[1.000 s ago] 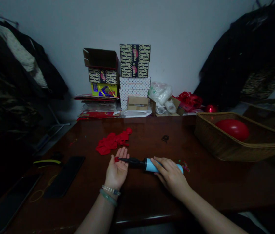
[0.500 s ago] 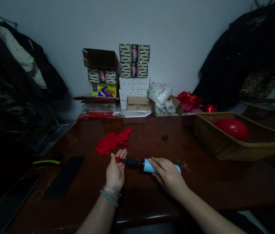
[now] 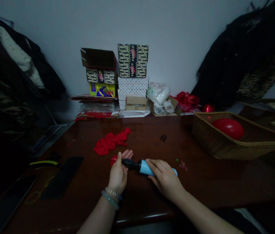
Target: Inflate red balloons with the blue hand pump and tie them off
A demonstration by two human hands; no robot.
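Note:
A hand-held balloon pump lies roughly level above the table, with a blue barrel (image 3: 145,167) and a black nozzle end (image 3: 128,163) pointing left. My right hand (image 3: 165,177) is wrapped over the barrel. At the nozzle, my left hand (image 3: 118,174) pinches with the thumb on top and the other fingers stretched out underneath. A small red balloon (image 3: 113,160) sticks out left of that thumb; its neck is hidden by the hand. Beyond the hands lies a pile of flat red balloons (image 3: 110,142).
A wicker basket (image 3: 208,143) at the right holds an inflated red balloon (image 3: 228,128). Dark phones (image 3: 62,177) and rubber bands (image 3: 33,197) lie at the left. Small colourful bits (image 3: 182,165) sit right of the pump. Stacked boxes (image 3: 132,87) stand against the wall.
The red balloon at the nozzle has swollen slightly and shows left of my thumb. My left hand has shifted right along the nozzle, and the pump has moved a little left.

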